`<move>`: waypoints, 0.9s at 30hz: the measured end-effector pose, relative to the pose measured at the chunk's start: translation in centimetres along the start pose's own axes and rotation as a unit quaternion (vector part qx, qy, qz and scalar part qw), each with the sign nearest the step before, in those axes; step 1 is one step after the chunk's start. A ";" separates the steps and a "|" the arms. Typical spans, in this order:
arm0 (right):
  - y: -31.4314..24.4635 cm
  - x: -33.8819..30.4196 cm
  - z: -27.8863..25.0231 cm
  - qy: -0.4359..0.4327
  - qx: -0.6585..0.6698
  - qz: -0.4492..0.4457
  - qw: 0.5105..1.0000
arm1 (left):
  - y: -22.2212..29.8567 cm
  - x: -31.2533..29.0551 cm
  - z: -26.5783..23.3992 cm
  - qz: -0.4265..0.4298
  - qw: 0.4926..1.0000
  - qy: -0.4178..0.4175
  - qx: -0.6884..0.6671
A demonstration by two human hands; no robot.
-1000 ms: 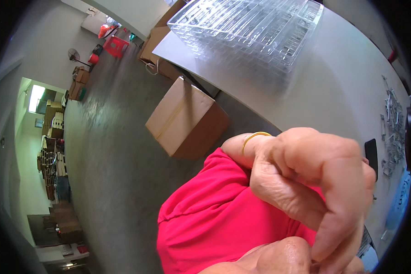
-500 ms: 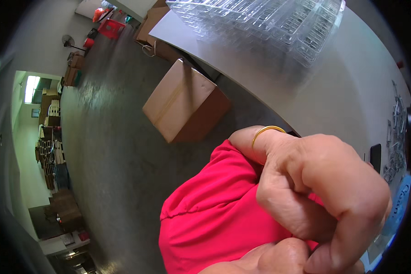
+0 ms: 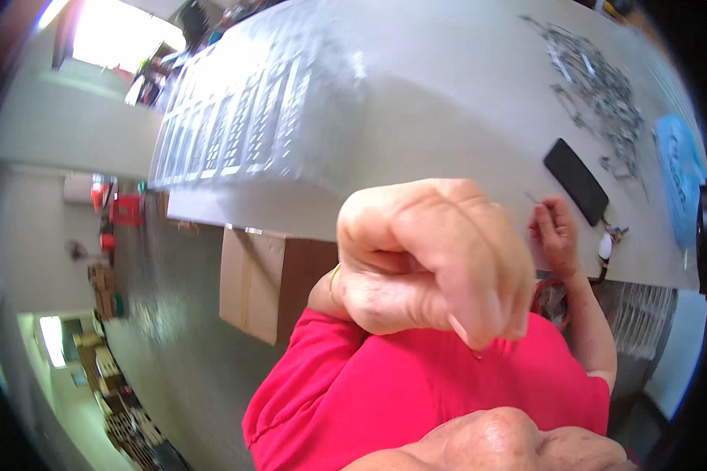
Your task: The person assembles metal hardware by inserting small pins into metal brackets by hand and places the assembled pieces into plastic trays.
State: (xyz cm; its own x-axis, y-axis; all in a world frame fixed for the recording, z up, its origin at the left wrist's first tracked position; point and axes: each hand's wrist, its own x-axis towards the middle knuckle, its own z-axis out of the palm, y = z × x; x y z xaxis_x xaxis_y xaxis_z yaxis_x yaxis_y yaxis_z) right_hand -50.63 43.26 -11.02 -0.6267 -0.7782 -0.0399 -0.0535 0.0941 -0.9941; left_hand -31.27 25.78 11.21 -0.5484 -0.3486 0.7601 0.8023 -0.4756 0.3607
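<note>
My left hand [image 3: 436,263], with a gold bangle at its wrist, is raised close in front of my chest. Its fingers curl inward, and whatever they may hold is hidden. Lower and to the right, my right hand [image 3: 556,235] is at the table's near edge. Between its thumb and fingers is a thin metal piece [image 3: 531,198], too small to name. Just beside that hand lies a black smartphone [image 3: 576,180]. Beyond the phone spreads a pile of small silvery metal parts [image 3: 597,90].
A stack of clear plastic trays [image 3: 236,118] stands on the left of the white table [image 3: 440,118]. Below its left edge is a cardboard box [image 3: 251,282] on the floor. A blue plastic package [image 3: 678,177] lies at the far right.
The view has swung, bringing more of the table and my right hand into sight. My left hand appears farther left and smaller, still curled.
</note>
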 end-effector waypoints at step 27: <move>-2.9 -0.7 -6.3 -0.224 -0.047 -0.156 0.961 | -29.0 6.6 -20.2 -0.368 0.678 0.084 0.630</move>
State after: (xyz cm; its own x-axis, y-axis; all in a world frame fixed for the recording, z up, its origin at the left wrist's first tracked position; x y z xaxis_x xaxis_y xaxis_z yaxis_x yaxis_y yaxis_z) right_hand -54.94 47.41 -7.50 -0.1730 -0.9648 0.1982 -0.2675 -0.1477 -0.9522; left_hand -62.91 20.95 -5.11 -0.8444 -0.5281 0.0898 -0.1967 0.4616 0.8650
